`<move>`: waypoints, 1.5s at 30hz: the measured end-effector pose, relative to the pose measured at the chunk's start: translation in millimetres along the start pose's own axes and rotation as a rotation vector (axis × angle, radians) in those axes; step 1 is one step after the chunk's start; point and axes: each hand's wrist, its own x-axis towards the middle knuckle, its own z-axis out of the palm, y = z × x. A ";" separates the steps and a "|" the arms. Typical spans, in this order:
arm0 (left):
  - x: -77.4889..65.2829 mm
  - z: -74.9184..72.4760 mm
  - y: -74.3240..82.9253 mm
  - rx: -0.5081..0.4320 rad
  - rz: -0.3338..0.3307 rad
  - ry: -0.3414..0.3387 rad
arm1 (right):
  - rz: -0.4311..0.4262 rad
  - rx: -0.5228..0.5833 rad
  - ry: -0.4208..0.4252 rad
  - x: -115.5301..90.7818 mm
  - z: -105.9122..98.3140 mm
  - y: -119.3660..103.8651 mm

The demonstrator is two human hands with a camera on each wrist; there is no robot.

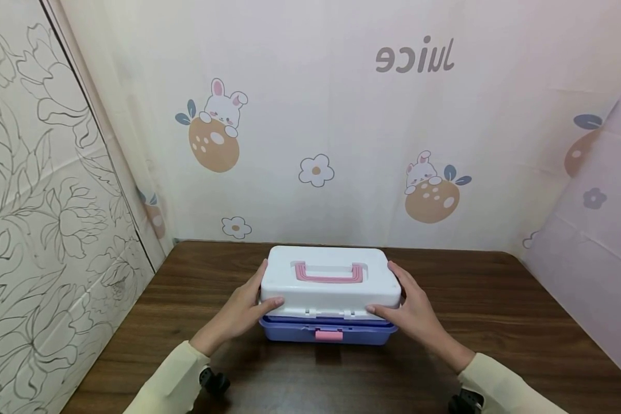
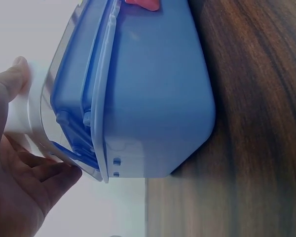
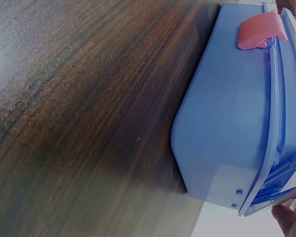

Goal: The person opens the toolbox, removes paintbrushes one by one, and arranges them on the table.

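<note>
A storage box stands on the table, its white lid [image 1: 331,299] tilted slightly up at the front from the purple-blue base [image 1: 290,331]. Set into the lid's top is a pink carrying handle [image 1: 329,279], and a pink latch [image 1: 328,334] sits at the front of the base. My left hand [image 1: 244,307] grips the lid's left end, thumb on the front face and fingers along the side. At the other end my right hand [image 1: 417,309] holds the lid the same way. Through the gap, a blue inner tray [image 2: 75,66] shows in the left wrist view.
The brown wood-grain table [image 1: 176,351] stretches out on both sides of the box. Behind it hangs a pale curtain [image 1: 315,126] with rabbit and fruit prints. A white flower-patterned panel [image 1: 46,218] borders the left side.
</note>
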 end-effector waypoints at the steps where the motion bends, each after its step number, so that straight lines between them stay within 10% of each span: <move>1: 0.4 -0.2 0.5 0.001 -0.003 0.002 | 0.002 0.001 -0.001 0.5 -0.3 0.0; 45: 23.2 -12.4 6.5 -0.147 -0.018 0.098 | 0.067 -0.031 -0.058 24.2 -16.4 -15.4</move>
